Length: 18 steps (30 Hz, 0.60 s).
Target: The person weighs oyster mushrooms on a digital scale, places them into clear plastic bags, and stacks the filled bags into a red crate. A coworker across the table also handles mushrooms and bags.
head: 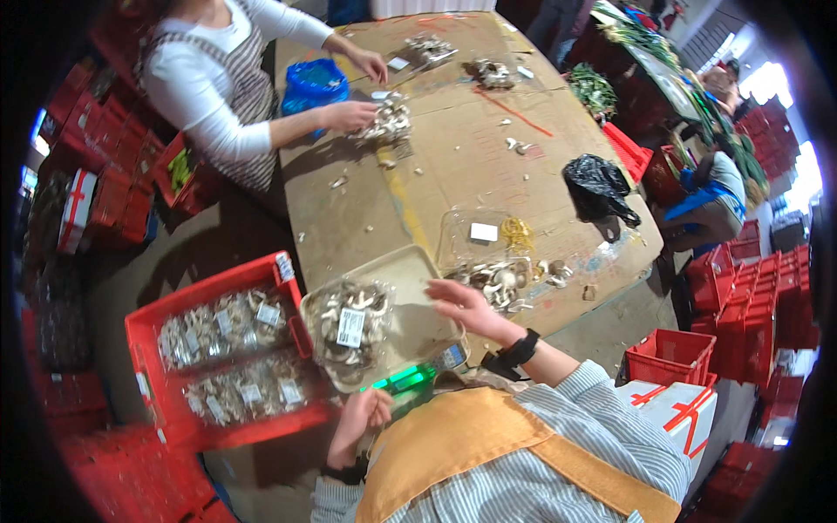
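A clear plastic pack of mushrooms (358, 314), bearing a white printed label, lies on the left part of a weighing scale's cream tray (412, 327). My right hand (461, 306) hovers at the tray's right side, fingers extended and apart, holding nothing. Just below the scale's green-lit display (400, 379) is my left hand (371, 408) with its fingers curled; whether anything is inside them is hidden. Loose mushrooms (500, 281) are heaped right of the tray, by an open clear plastic container (458, 235). Yellow rubber bands (516, 234) and a white label (484, 232) lie in that container.
Left of the scale, a red plastic crate (216, 307) holds two rows of labelled mushroom packs. Across the cardboard-covered table (451, 157), a co-worker's hands (356, 116) handle mushrooms beside a blue bag (315, 82). A black plastic bag (598, 189) sits near the right edge.
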Each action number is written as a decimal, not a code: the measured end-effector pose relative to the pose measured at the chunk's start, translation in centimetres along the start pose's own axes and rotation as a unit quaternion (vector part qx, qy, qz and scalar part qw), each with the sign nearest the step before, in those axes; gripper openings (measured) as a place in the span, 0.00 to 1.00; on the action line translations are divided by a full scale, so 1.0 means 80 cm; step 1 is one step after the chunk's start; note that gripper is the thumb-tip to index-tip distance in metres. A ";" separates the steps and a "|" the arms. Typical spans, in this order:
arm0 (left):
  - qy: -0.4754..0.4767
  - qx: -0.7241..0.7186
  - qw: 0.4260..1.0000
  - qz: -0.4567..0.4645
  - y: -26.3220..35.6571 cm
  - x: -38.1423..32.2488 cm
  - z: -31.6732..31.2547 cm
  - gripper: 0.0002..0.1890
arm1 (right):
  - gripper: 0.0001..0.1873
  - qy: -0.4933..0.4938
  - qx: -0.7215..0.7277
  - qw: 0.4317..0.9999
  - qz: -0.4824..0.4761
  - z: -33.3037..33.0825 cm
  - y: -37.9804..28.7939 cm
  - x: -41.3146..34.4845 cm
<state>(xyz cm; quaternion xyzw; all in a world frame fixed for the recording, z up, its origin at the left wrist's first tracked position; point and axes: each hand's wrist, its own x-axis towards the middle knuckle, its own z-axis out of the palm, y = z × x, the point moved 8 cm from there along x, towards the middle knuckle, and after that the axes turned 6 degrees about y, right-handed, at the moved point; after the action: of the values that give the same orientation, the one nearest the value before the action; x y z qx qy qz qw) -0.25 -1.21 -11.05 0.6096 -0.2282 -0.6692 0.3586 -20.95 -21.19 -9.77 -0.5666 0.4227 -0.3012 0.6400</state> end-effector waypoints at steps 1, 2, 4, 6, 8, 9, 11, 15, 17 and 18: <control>-0.026 0.020 0.999 -0.008 0.002 -0.010 -0.001 0.21 | 0.21 0.049 -0.073 0.995 -0.049 -0.049 -0.002 -0.001; 0.012 0.041 0.997 0.059 0.018 -0.016 -0.013 0.21 | 0.16 0.164 -0.145 0.975 -0.044 -0.109 0.006 -0.005; 0.150 -0.041 0.983 0.098 0.033 -0.024 -0.052 0.17 | 0.08 0.357 -0.243 0.898 -0.091 -0.221 0.009 -0.026; 0.257 -0.138 0.947 0.134 0.045 -0.029 -0.083 0.14 | 0.09 0.455 -0.312 0.834 0.018 -0.305 0.041 -0.043; 0.306 -0.179 0.923 0.147 0.054 -0.027 -0.098 0.13 | 0.11 0.397 -0.436 0.807 0.018 -0.328 0.053 -0.028; 0.272 -0.171 0.933 0.164 0.064 -0.022 -0.090 0.12 | 0.10 0.369 -0.518 0.772 -0.004 -0.327 0.052 -0.021; 0.236 -0.145 0.943 0.184 0.085 -0.013 -0.081 0.11 | 0.09 0.342 -0.536 0.771 -0.030 -0.318 0.058 -0.002; 0.190 -0.069 0.960 0.196 0.115 -0.004 -0.058 0.10 | 0.08 0.304 -0.545 0.781 0.008 -0.314 0.069 0.020; 0.189 -0.067 0.959 0.201 0.121 -0.008 -0.057 0.10 | 0.08 0.303 -0.534 0.789 -0.013 -0.318 0.066 0.017; 0.197 -0.066 0.958 0.200 0.119 -0.009 -0.059 0.10 | 0.07 0.300 -0.519 0.800 -0.029 -0.322 0.063 0.015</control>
<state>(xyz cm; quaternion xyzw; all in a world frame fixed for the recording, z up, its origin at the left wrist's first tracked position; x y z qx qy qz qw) 6.32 -6.11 -4.19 0.6461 -0.2251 -0.4642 0.5625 -43.62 -33.43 -14.97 -0.7069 0.6702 -0.2106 0.0825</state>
